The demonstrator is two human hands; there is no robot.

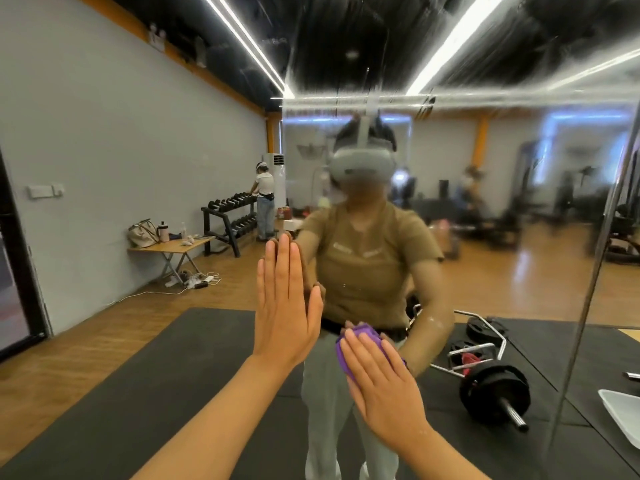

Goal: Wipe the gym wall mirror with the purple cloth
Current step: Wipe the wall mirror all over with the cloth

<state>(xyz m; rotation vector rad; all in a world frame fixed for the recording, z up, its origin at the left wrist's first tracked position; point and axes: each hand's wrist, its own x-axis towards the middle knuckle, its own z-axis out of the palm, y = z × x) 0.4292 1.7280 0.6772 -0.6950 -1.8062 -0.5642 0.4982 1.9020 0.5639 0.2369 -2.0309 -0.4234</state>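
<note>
the purple cloth [356, 348], bunched into a wad, sits flat against the gym wall mirror [519, 237] at about waist height of the reflected figure, pinned there under the right hand [384, 386], whose fingers lie straight and close together over it, pressing rather than gripping. just to its left and higher, the left hand [285, 306] is braced bare on the glass, palm flat, fingers straight and held together, meeting its own reflection. the work looks to be mid-way at best: the upper part of the mirror shows broad wet streaks and smears across the reflected ceiling lights, and much of the pane at head height reads hazy, so by my judgement the glass has been wetted or passed over but not wiped dry; whether the lower stretch around the cloth is clean cannot be told. reflected low on the right, a loaded barbell [495, 393] lies on the black floor mat [173, 375]. off to the left, beyond the mirror's edge, a folding table [173, 247] with bags stands by the grey wall, and another person [264, 202] bends at a dumbbell rack [230, 220].
</note>
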